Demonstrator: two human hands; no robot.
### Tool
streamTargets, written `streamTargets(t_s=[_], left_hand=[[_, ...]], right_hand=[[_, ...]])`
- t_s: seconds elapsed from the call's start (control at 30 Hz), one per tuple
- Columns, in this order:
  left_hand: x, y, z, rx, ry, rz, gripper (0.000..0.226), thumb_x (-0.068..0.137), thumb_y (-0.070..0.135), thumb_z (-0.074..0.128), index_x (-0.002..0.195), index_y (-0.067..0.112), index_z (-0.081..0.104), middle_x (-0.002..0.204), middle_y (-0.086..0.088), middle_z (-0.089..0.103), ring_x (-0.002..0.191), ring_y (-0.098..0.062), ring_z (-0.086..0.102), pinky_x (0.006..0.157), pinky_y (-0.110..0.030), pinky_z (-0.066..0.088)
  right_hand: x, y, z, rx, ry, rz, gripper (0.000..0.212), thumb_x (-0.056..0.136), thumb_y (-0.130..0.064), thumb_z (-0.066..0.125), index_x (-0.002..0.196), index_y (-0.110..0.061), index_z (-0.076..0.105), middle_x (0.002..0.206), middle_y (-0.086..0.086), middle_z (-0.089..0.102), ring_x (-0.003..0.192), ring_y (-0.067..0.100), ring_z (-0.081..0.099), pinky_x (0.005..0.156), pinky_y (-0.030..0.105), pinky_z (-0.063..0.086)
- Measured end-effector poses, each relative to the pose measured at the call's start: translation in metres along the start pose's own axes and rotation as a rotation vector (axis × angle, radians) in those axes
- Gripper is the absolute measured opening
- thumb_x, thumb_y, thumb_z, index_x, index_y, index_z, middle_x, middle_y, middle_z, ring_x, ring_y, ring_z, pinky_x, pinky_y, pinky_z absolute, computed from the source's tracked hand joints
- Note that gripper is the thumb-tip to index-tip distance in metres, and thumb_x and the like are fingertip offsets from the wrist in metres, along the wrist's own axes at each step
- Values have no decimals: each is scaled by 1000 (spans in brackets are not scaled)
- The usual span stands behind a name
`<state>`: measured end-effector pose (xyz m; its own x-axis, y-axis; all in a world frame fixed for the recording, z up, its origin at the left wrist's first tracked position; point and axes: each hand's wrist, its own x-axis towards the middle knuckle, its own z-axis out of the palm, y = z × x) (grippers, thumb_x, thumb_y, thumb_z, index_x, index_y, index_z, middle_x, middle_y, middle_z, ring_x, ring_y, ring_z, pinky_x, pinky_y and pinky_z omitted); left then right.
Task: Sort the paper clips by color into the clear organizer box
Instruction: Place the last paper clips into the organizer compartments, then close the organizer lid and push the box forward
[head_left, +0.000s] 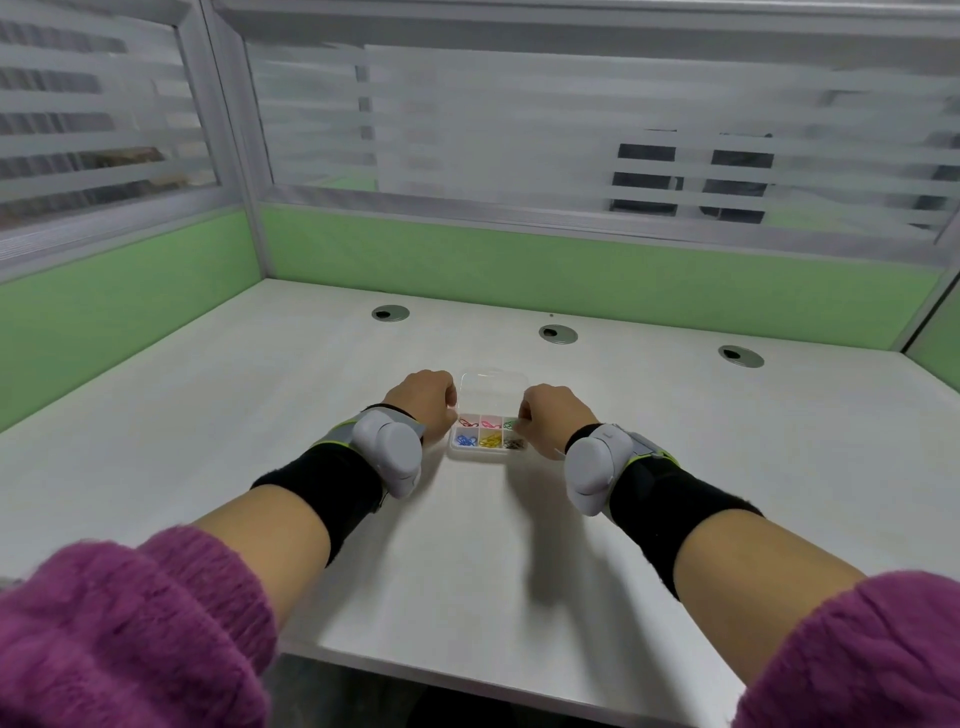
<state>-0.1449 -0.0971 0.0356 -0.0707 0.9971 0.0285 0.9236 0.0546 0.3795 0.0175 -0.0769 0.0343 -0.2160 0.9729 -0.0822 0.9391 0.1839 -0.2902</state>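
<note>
- The clear organizer box (487, 434) sat on the white table (260, 405), straight ahead of the person and between the two hands, so either hand could reach it without stretching.
- Its transparent lid (491, 388) lay folded back on the far side, leaving the six compartments open from above.
- Paper clips lay in separate compartments: red clips (468, 421) and pink clips (489, 422) in the far row with green clips (508, 424) partly hidden beside them, and blue clips (466, 440), yellow clips (489, 441) and dark clips (514, 443) in the near row.
- No loose clips showed on the table, so the sorting looked finished or nearly so; the hands flanking the box seemed placed to steady it or to close the lid.
- The left hand (427, 402) rested at the box's left edge, fingers curled inward toward it; whether it pinched a clip or the rim could not be told.
- The right hand (551, 415) sat at the right edge over the green compartment, fingers likewise curled and close together; contact with the box looked likely, but anything held was hidden.
- Each forearm wore a black band carrying a grey device.
</note>
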Motion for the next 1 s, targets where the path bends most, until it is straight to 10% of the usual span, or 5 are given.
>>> streamTargets(t_s=[0.43,1.0], left_hand=[[41,-24,9,-212,-31,-131,34,92,22,57,122,6,53,122,-10,61,115,-28,55,96,-33,42],[50,-14,3,-361,47,0,30,94,25,54,117,7,60,118,-10,65,101,-24,58,84,-26,40]], right_hand=[[45,21,-1,135,26,80,37,94,-15,49,126,3,51,128,19,59,120,35,53,100,38,43],[47,17,-7,320,138,-13,34,97,-17,47,128,-5,52,124,13,62,117,30,54,96,33,42]])
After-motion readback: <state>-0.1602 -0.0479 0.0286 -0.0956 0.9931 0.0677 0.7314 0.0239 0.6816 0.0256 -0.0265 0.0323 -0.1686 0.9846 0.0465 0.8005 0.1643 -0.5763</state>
